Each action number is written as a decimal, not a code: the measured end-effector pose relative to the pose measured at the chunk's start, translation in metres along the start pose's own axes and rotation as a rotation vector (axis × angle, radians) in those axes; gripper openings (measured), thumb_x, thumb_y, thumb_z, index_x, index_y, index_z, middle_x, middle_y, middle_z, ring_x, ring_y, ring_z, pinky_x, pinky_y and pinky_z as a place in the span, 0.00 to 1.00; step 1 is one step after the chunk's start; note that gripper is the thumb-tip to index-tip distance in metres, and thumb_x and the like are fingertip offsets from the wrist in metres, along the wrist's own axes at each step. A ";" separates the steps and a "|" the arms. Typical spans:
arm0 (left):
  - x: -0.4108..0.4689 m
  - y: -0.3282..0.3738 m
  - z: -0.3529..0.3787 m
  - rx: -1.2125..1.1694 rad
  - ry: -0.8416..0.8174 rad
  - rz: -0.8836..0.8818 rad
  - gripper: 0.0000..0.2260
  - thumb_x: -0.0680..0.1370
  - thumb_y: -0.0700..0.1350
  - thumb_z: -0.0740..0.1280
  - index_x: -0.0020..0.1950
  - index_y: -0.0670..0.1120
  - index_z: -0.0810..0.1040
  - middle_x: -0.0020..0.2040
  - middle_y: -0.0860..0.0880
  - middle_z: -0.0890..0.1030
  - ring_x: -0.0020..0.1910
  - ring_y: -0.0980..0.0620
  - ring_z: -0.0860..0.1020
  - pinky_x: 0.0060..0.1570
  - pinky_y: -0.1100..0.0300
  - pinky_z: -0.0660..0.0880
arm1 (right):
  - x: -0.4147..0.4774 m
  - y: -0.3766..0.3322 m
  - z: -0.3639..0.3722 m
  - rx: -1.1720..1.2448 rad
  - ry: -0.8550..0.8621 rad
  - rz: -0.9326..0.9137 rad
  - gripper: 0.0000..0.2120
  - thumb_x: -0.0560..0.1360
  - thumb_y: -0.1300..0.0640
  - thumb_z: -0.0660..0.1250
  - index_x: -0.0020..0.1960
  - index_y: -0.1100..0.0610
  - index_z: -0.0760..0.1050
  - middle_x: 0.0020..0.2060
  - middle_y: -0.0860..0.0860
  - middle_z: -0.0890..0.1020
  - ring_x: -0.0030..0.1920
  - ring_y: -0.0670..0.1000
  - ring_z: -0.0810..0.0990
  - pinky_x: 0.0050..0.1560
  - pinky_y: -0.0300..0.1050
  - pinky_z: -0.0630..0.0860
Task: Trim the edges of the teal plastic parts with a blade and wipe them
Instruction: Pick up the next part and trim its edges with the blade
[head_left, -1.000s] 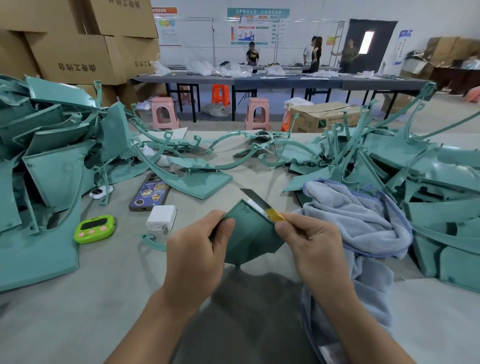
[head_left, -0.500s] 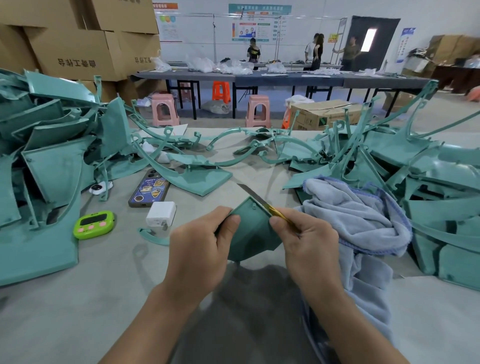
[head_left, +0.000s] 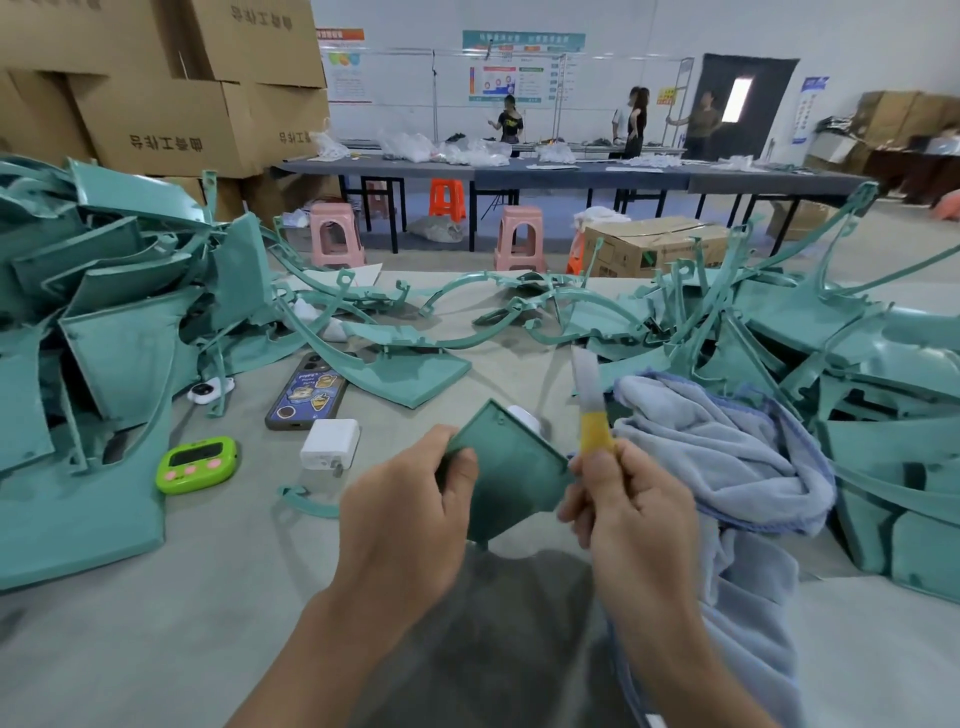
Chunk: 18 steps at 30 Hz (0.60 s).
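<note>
My left hand (head_left: 402, 512) grips a flat teal plastic part (head_left: 506, 467) by its left edge, holding it tilted over the table's front. My right hand (head_left: 631, 506) holds a yellow-handled blade (head_left: 589, 410) upright just right of the part; the blade is blurred and stands clear of the part's edge. A pale blue cloth (head_left: 727, 452) lies bunched right of my right hand and trails down over my lap. Heaps of teal plastic parts fill the left pile (head_left: 104, 322) and the right pile (head_left: 831, 353).
On the grey table (head_left: 156, 623) lie a phone (head_left: 306, 392), a white charger (head_left: 331, 444), a green timer (head_left: 196, 464), a small white object (head_left: 208, 389) and a thin teal offcut (head_left: 306, 501). Cardboard boxes (head_left: 166, 104) stack at back left. People stand at distant tables.
My right hand has lifted the blade off the part's upper right edge and swung it upright. My left hand has turned the part a little, showing more of its face.
</note>
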<state>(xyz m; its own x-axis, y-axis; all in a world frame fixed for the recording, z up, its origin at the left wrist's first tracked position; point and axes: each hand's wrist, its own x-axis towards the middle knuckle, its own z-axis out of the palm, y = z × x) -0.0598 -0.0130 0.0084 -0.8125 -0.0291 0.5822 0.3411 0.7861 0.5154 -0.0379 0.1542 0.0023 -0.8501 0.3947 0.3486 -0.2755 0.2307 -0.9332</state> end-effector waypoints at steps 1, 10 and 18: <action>0.001 -0.001 -0.001 0.005 0.002 -0.003 0.07 0.82 0.52 0.62 0.48 0.52 0.76 0.31 0.53 0.78 0.33 0.43 0.76 0.34 0.56 0.63 | -0.006 -0.001 0.006 0.001 -0.053 -0.003 0.17 0.76 0.42 0.60 0.40 0.52 0.76 0.28 0.54 0.81 0.26 0.50 0.72 0.31 0.54 0.70; 0.008 -0.006 0.001 0.006 0.027 -0.057 0.11 0.81 0.53 0.62 0.48 0.46 0.77 0.33 0.46 0.80 0.35 0.36 0.76 0.34 0.54 0.61 | -0.008 0.023 0.021 -0.306 -0.152 0.272 0.21 0.84 0.52 0.60 0.35 0.55 0.78 0.26 0.49 0.83 0.29 0.51 0.79 0.41 0.54 0.78; 0.008 -0.002 0.004 0.004 0.035 -0.066 0.10 0.81 0.53 0.63 0.48 0.47 0.78 0.32 0.48 0.80 0.35 0.37 0.76 0.34 0.55 0.62 | -0.009 0.012 0.023 -0.096 -0.290 0.129 0.14 0.80 0.46 0.59 0.42 0.46 0.80 0.28 0.50 0.83 0.24 0.47 0.77 0.27 0.42 0.71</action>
<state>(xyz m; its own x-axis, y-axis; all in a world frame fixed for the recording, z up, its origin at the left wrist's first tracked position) -0.0691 -0.0129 0.0096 -0.8161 -0.1031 0.5686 0.2848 0.7844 0.5510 -0.0436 0.1327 -0.0138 -0.9715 0.1598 0.1753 -0.1249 0.2838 -0.9507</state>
